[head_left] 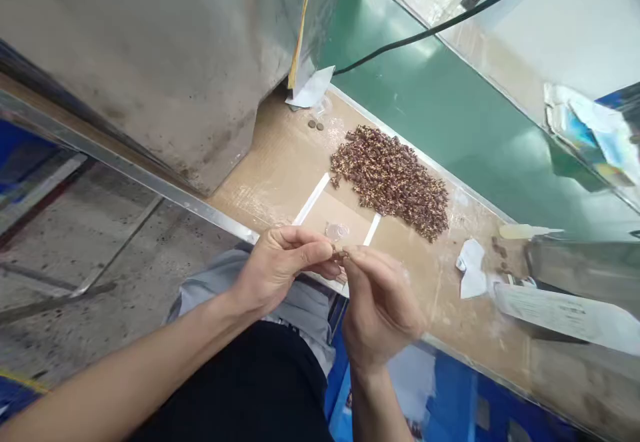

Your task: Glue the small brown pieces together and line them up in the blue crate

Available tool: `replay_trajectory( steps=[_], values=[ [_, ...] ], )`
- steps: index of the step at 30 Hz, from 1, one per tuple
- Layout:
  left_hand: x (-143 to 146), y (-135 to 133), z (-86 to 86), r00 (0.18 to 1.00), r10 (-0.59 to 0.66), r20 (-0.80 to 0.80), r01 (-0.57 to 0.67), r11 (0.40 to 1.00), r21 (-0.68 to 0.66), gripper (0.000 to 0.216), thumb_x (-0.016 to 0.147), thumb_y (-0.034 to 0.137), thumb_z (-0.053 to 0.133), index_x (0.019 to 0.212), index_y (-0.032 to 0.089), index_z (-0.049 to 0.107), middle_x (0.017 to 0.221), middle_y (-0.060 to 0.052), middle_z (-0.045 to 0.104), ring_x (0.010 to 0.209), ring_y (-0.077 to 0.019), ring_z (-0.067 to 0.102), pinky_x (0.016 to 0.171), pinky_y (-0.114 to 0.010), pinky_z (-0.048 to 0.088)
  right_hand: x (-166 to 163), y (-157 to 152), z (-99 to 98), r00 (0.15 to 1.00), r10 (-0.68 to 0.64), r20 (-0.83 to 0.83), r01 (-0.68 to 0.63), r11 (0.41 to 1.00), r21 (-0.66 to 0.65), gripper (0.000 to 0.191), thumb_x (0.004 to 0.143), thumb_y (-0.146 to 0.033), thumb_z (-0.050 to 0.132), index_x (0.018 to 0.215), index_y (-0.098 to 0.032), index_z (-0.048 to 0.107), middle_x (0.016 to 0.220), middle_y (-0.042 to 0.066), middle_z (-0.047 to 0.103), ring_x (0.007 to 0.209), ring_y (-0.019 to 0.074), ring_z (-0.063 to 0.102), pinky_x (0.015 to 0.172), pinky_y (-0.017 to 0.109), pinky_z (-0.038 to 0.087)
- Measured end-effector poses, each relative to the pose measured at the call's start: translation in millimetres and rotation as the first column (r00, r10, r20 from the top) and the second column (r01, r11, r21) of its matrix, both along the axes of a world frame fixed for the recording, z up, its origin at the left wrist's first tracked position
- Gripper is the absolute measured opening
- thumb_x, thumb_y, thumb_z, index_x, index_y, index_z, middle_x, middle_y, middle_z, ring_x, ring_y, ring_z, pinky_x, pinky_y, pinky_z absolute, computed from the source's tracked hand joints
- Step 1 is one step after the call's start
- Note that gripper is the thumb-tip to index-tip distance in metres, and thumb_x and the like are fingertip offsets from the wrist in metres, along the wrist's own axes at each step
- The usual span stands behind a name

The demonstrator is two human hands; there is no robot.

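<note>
My left hand (280, 265) and my right hand (380, 299) meet over the table's near edge, fingertips pinched together. Between them is a small brownish piece (339, 254), mostly covered by the fingers, so its kind cannot be made out. Just beyond the fingertips, a small clear plastic piece (337, 231) lies on the cardboard between two white tape strips. Farther off, a large pile of small dark-red and gold parts (393, 179) spreads across the cardboard-covered tabletop (280, 155).
A big grey metal housing (165, 62) stands at the left. Behind the pile runs a green belt (430, 102), with a black cable (450, 23) above it. Two small round discs (315, 125) lie at the back. White paper scraps (471, 269) and a pale nozzle bottle (565, 312) lie right.
</note>
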State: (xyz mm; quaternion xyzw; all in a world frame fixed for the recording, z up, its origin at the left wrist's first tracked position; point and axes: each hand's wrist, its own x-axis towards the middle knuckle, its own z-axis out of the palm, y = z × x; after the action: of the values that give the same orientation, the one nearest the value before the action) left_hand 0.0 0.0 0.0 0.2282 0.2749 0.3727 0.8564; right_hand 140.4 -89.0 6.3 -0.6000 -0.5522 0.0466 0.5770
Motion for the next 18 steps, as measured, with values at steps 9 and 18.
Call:
replay_trajectory(
  steps=[9, 18],
  values=[
    [-1, -6, 2.2, 0.998, 0.047, -0.041, -0.045, 0.998, 0.031, 0.029, 0.082, 0.040, 0.115, 0.084, 0.020, 0.094, 0.077, -0.005, 0.089, 0.068, -0.0135, 0.085, 0.074, -0.018, 0.072, -3, 2, -6.5, 0.999, -0.041, -0.013, 0.042, 0.999, 0.027, 0.030, 0.105, -0.004, 0.087, 0.122, -0.029, 0.090, 0.111, 0.003, 0.091, 0.100, 0.0239, 0.088, 0.091, 0.042, 0.075],
    [-4, -11, 5.7, 0.985, 0.123, -0.122, -0.087, 0.961, 0.263, 0.023, 0.104, 0.045, 0.097, 0.105, 0.022, 0.097, 0.093, -0.007, 0.093, 0.081, -0.0199, 0.090, 0.084, -0.029, 0.077, -4, 3, -12.1, 0.890, -0.011, -0.455, -0.017, 0.998, -0.058, 0.011, 0.112, -0.019, 0.082, 0.111, -0.027, 0.089, 0.107, 0.004, 0.087, 0.101, 0.0226, 0.085, 0.093, 0.040, 0.073]
  ],
)
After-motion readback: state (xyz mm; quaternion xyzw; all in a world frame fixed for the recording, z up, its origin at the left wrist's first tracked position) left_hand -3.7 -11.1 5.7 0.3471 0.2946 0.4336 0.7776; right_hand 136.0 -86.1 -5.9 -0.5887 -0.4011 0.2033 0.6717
